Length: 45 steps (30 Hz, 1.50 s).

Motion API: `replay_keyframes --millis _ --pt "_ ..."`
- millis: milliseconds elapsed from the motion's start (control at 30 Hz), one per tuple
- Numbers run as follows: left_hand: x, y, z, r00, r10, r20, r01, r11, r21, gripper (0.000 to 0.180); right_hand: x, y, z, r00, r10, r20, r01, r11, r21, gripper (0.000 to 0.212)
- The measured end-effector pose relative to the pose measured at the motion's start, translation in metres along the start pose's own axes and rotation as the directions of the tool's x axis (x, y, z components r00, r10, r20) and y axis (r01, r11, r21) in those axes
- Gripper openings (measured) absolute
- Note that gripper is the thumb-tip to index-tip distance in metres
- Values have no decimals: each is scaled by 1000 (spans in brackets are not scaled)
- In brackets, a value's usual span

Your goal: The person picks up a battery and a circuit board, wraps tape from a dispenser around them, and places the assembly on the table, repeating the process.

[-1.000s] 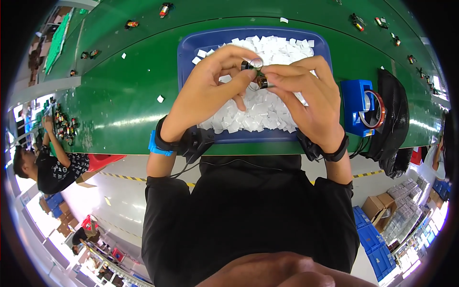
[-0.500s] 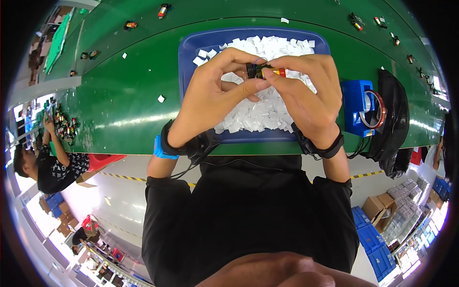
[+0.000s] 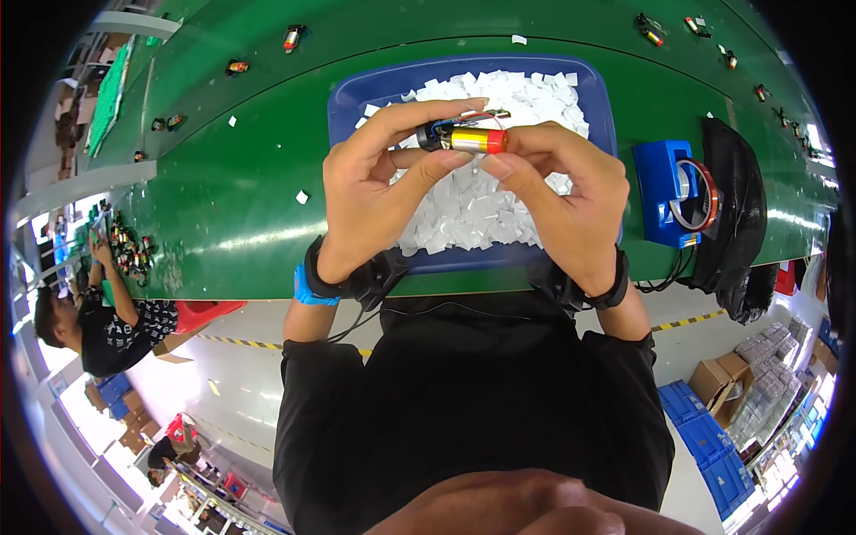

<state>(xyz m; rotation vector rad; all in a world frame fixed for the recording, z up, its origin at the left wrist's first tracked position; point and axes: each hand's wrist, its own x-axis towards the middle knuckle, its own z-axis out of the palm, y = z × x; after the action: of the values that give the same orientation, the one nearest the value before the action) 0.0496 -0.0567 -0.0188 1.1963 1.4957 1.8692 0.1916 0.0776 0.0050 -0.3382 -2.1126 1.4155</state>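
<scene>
A small battery assembly (image 3: 477, 140) is held between both hands above a blue tray (image 3: 473, 260). It is a gold and silver cylinder with a red end, joined to a black part with thin red and blue wires. My left hand (image 3: 370, 192) pinches the black part at its left end, thumb below and fingers above. Thumb and fingers of my right hand (image 3: 571, 192) close on the red end. Below, the tray is heaped with small white square pieces (image 3: 473, 218). The fingers partly hide the assembly.
To the right stand a blue tape dispenser (image 3: 658, 196) with a tape roll and a black plastic bag (image 3: 736, 178). Several similar assemblies (image 3: 294, 37) lie along the far side of the green table (image 3: 241, 196). At far left a co-worker (image 3: 116, 330) reaches toward a pile of assemblies (image 3: 134, 250).
The assembly has turned, so its gold side and wires now show. My right hand has slid outward to its red end, and my hands are slightly farther apart.
</scene>
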Motion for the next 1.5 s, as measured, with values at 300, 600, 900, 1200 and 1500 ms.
replay_keyframes --millis 300,600,900,1200,1500 --pt "-3 0 2 999 49 -17 -48 995 88 35 -1 1 3 999 -30 -28 32 997 71 19" --pt "0 2 9 958 283 -49 -234 869 436 35 -1 1 1 995 98 24 -101 971 218 18" --pt "0 10 7 994 105 20 -106 946 307 32 3 4 1 980 189 64 -200 936 291 15" --pt "13 10 -7 932 -358 60 363 917 -168 31 11 16 11 983 143 114 -170 944 282 18" --pt "33 -57 -55 945 -327 -16 318 930 -184 37 28 35 32 995 103 14 -103 955 278 19"
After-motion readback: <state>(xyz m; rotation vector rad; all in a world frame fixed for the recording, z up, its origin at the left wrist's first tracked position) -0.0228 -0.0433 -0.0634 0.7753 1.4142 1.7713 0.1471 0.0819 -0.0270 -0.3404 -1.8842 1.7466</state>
